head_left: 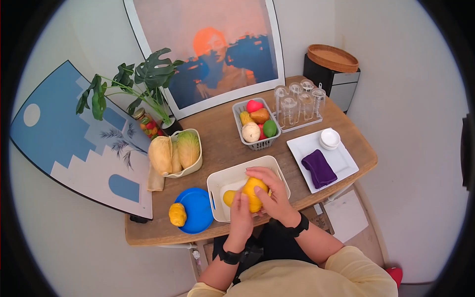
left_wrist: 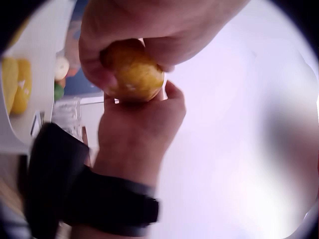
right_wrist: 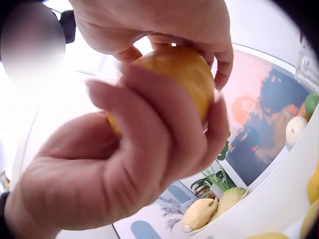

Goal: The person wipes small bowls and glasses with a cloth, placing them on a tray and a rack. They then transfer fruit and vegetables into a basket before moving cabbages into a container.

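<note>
Both hands hold one rounded yellow fruit [head_left: 254, 194] above the near part of a cream bin [head_left: 214, 190]. The left hand [head_left: 241, 216] grips its left side, and the right hand [head_left: 276, 197] curls over its right side and top. Fingers of both hands wrap the yellow fruit [left_wrist: 133, 72] in the left wrist view, and in the right wrist view the same fruit [right_wrist: 182, 74] is partly covered by them. Inside the bin lies another yellow piece [head_left: 229, 197]. A knobbly yellow piece [head_left: 177, 215] sits on the left edge of a blue plate [head_left: 199, 210].
Behind the bin stand a grey basket of produce [head_left: 261, 145] and a tray of glasses [head_left: 303, 124]. A white square plate [head_left: 346, 167] carries a purple cloth [head_left: 319, 169] and small white dishes [head_left: 330, 138]. Left are a vegetable basket [head_left: 190, 170], a jar [head_left: 147, 123] and a plant [head_left: 154, 74].
</note>
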`<state>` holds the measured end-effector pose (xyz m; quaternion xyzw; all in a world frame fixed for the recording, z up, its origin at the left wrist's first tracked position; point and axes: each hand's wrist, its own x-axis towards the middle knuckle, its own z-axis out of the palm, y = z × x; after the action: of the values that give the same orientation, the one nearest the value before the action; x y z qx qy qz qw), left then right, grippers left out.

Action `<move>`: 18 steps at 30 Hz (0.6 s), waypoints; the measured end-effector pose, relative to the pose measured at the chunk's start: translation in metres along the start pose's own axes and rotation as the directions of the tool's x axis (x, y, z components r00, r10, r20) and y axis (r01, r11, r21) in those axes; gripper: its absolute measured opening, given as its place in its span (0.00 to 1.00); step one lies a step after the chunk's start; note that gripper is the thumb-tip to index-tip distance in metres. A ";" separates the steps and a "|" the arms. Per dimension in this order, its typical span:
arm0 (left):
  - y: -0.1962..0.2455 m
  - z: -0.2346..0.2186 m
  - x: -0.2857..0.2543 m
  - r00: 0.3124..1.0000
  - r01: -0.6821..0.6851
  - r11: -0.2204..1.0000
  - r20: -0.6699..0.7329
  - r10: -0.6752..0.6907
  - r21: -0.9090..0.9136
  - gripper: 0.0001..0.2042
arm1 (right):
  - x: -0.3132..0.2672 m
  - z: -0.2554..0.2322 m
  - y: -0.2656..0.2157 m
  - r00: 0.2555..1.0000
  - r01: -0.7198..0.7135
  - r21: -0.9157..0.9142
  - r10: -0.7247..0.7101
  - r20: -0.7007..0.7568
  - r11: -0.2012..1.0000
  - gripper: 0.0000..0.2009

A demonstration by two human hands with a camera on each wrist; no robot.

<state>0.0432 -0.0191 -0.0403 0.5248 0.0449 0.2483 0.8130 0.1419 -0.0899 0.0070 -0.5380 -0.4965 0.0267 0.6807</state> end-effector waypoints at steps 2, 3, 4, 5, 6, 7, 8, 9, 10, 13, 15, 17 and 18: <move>0.007 0.014 -0.002 0.925 -0.092 0.680 -0.190 0.328 0.727 0.21 | 0.000 0.003 -0.007 0.999 -0.031 -0.043 0.031 -0.018 0.999 0.14; 0.016 0.023 -0.003 0.922 -0.149 0.768 -0.194 0.336 0.623 0.19 | -0.001 0.002 -0.006 0.999 -0.031 -0.047 0.030 -0.016 0.998 0.14; 0.021 0.028 -0.003 0.917 -0.204 0.837 -0.200 0.344 0.507 0.18 | -0.003 0.001 -0.004 0.995 -0.093 0.030 0.094 -0.032 0.995 0.13; 0.022 0.023 -0.002 0.916 -0.204 0.838 -0.202 0.345 0.506 0.18 | -0.004 0.000 -0.002 0.986 -0.153 0.109 0.158 -0.043 0.982 0.13; 0.024 0.014 -0.001 0.985 -0.005 0.997 -0.171 0.019 0.083 0.16 | -0.005 -0.001 -0.001 0.986 -0.153 0.111 0.159 -0.041 0.982 0.13; 0.026 0.008 -0.001 0.964 0.251 0.910 0.000 -0.266 -0.329 0.15 | -0.004 -0.002 0.000 0.972 -0.218 0.246 0.233 -0.031 0.944 0.12; 0.026 0.008 0.000 0.965 0.247 0.912 -0.002 -0.262 -0.327 0.15 | -0.002 -0.002 0.001 0.954 -0.275 0.375 0.300 -0.010 0.885 0.12; 0.025 0.010 0.002 0.967 0.137 0.978 -0.192 -0.167 -0.159 0.16 | -0.002 -0.001 0.005 0.955 -0.272 0.375 0.297 -0.007 0.886 0.12; 0.024 0.012 0.002 0.933 0.055 0.998 -0.358 -0.040 0.031 0.17 | -0.002 0.001 0.010 0.972 -0.222 0.235 0.233 -0.022 0.946 0.13; 0.015 0.001 0.007 0.903 -0.098 0.985 -0.428 0.027 -0.145 0.17 | -0.007 0.011 0.001 0.994 -0.109 -0.048 0.108 -0.033 0.993 0.16; 0.018 0.004 0.006 0.912 -0.125 0.960 -0.411 0.011 -0.252 0.16 | -0.012 0.022 -0.009 1.000 -0.005 -0.221 0.010 0.020 0.975 0.19; 0.022 0.012 0.003 0.918 -0.151 0.923 -0.396 -0.002 -0.354 0.16 | -0.014 0.022 -0.001 1.000 -0.030 -0.166 0.029 -0.008 0.986 0.19; 0.022 0.019 0.003 0.918 -0.167 0.891 -0.396 -0.016 -0.423 0.17 | -0.015 0.023 0.004 0.998 -0.054 -0.108 0.050 -0.036 0.993 0.20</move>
<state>0.0440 -0.0269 -0.0118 0.2648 0.1260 0.3830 0.8760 0.1201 -0.0802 -0.0072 -0.5873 -0.4717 0.0083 0.6577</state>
